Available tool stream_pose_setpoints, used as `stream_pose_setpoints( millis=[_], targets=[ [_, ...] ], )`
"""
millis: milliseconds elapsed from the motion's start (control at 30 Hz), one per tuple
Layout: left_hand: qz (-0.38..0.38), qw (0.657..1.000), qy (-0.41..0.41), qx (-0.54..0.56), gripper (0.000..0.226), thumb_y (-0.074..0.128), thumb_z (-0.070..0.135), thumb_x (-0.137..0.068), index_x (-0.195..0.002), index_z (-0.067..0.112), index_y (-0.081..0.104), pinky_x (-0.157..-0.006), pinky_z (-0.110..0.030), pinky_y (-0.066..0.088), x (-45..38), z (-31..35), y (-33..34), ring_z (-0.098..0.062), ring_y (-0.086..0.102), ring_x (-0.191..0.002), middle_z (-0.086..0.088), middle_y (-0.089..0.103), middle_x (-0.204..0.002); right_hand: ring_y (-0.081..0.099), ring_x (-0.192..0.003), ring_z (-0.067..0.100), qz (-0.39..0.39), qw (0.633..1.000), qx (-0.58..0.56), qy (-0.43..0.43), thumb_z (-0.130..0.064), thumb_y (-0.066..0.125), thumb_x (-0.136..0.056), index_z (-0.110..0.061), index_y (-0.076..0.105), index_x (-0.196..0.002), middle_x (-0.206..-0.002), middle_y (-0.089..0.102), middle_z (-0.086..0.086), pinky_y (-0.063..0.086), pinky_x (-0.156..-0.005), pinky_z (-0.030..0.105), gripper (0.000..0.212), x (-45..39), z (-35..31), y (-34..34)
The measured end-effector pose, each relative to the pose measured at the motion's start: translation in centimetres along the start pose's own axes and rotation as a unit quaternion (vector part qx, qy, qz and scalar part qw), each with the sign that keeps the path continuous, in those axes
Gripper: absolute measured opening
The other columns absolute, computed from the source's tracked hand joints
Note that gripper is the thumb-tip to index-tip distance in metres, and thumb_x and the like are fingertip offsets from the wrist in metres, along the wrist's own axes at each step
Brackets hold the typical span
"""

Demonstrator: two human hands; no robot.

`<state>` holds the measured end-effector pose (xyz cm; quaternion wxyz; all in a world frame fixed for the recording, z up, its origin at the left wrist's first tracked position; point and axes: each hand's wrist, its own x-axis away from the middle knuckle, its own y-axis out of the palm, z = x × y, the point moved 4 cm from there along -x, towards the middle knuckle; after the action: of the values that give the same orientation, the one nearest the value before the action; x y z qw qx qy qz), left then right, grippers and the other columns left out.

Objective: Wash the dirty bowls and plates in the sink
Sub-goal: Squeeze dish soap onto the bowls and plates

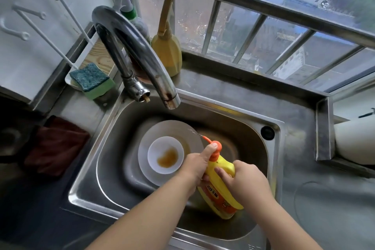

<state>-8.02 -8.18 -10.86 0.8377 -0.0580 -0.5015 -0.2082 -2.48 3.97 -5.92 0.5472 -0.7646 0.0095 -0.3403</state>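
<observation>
Steel sink [233, 115] set in a steel counter, seen from above. In the basin: a white plate [160, 134] lying flat, and on it a smaller white bowl [165, 155], upright, with a pool of brown liquid at its bottom. Both left of basin centre, below the faucet spout [142, 53], which arches over the back rim with rust-brown staining near its mouth.

Over the right part of the basin, a yellow dish-soap pump bottle [222, 180], tilted, orange pump head [216, 145] pointing up and left toward the plate. Orange label on the bottle's front with light characters, too blurred and too covered to read. Thin strand of liquid at the nozzle tip, above the plate's right edge.

Left hand [195, 165] wrapped round the bottle's neck and shoulder, fingers curled underneath, thumb stretched up with its tip pressing on top of the pump head. Right hand [246, 181] gripping the bottle's handle side, fingers curled over the yellow body, forefinger laid along its front.

Behind the sink on the left, a blue-and-green scouring sponge [91, 80] on a small tray; to the right of the faucet base, a yellowish bottle [167, 50] against the window bars. Dark red cloth [56, 146] on the counter left of the sink.
</observation>
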Motion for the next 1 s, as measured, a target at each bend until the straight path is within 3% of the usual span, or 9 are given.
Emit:
stream_pose_setpoints(
  millis=[200, 367, 600, 767, 833, 900, 967, 1000],
  targets=[
    [0.007, 1.0, -0.006, 0.01, 0.059, 0.055, 0.071, -0.075, -0.1, 0.017, 0.058, -0.091, -0.047, 0.053, 0.0, 0.1, -0.5, -0.023, 0.057, -0.083, -0.005, 0.06, -0.091, 0.057, -0.064, 0.008, -0.001, 1.0, 0.018, -0.008, -0.069, 0.04, -0.087, -0.025, 0.053, -0.085, -0.072, 0.057, -0.01, 0.051, -0.059, 0.02, 0.046, -0.1, -0.7, -0.3],
    [-0.021, 0.999, -0.035, 0.026, 0.077, 0.059, 0.075, -0.068, -0.116, 0.016, 0.054, -0.091, -0.046, 0.053, 0.1, 0.0, -1.0, -0.026, 0.059, -0.1, -0.006, 0.057, -0.103, 0.056, -0.063, 0.007, -0.002, 0.999, 0.033, -0.021, -0.068, 0.039, -0.088, -0.025, 0.052, -0.085, -0.071, 0.056, -0.009, 0.047, -0.055, 0.018, 0.045, -0.2, -1.4, -0.3],
    [-0.006, 1.0, -0.016, 0.021, 0.066, 0.057, 0.069, -0.076, -0.116, 0.016, 0.054, -0.09, -0.045, 0.054, -0.7, -0.5, -1.0, -0.026, 0.061, -0.101, -0.007, 0.063, -0.108, 0.057, -0.063, 0.009, 0.003, 1.0, 0.025, -0.019, -0.069, 0.04, -0.087, -0.024, 0.053, -0.083, -0.07, 0.056, -0.008, 0.051, -0.058, 0.022, 0.046, -0.3, -1.1, 0.0],
    [-0.038, 0.999, -0.024, 0.01, 0.071, 0.059, 0.075, -0.068, -0.098, 0.011, 0.056, -0.081, -0.041, 0.058, 0.2, 0.2, -1.3, -0.022, 0.063, -0.08, -0.007, 0.057, -0.083, 0.059, -0.064, 0.009, -0.001, 1.0, 0.019, -0.004, -0.07, 0.041, -0.085, -0.025, 0.054, -0.084, -0.071, 0.058, -0.009, 0.056, -0.063, 0.028, 0.047, -0.5, -0.7, -0.3],
    [-0.051, 0.999, -0.007, -0.004, 0.061, 0.057, 0.071, -0.073, -0.089, 0.013, 0.055, -0.077, -0.039, 0.06, 0.6, 0.2, -2.6, -0.02, 0.062, -0.069, -0.007, 0.055, -0.072, 0.059, -0.065, 0.009, -0.016, 1.0, 0.019, -0.004, -0.071, 0.042, -0.085, -0.026, 0.054, -0.085, -0.072, 0.059, -0.009, 0.056, -0.063, 0.027, 0.047, -0.4, -0.8, -0.3],
    [0.062, 0.993, 0.052, -0.089, 0.04, 0.06, 0.055, -0.084, -0.085, 0.015, 0.054, -0.078, -0.042, 0.059, -0.1, 0.4, -6.3, -0.021, 0.063, -0.07, -0.004, 0.057, -0.07, 0.059, -0.066, 0.009, -0.02, 0.999, 0.024, -0.016, -0.071, 0.041, -0.085, -0.026, 0.054, -0.084, -0.072, 0.058, -0.009, 0.055, -0.063, 0.027, 0.047, -0.2, -1.1, -0.2],
    [0.197, 0.946, 0.108, -0.234, 0.023, 0.065, 0.034, -0.087, -0.089, 0.015, 0.052, -0.082, -0.04, 0.054, -1.5, 1.2, -10.8, -0.027, 0.062, -0.086, -0.006, 0.06, -0.086, 0.058, -0.068, 0.011, -0.006, 0.999, 0.036, -0.031, -0.072, 0.04, -0.084, -0.026, 0.053, -0.082, -0.072, 0.057, -0.008, 0.054, -0.063, 0.028, 0.048, 0.0, -1.4, -0.2],
    [0.227, 0.92, 0.112, -0.299, 0.022, 0.065, 0.028, -0.086, -0.096, 0.013, 0.052, -0.083, -0.036, 0.05, -2.0, 1.7, -12.5, -0.03, 0.059, -0.095, -0.009, 0.059, -0.098, 0.058, -0.068, 0.011, -0.001, 0.999, 0.039, -0.032, -0.073, 0.04, -0.084, -0.027, 0.052, -0.08, -0.072, 0.056, -0.008, 0.053, -0.062, 0.028, 0.048, 0.1, -1.5, -0.2]
  ],
)
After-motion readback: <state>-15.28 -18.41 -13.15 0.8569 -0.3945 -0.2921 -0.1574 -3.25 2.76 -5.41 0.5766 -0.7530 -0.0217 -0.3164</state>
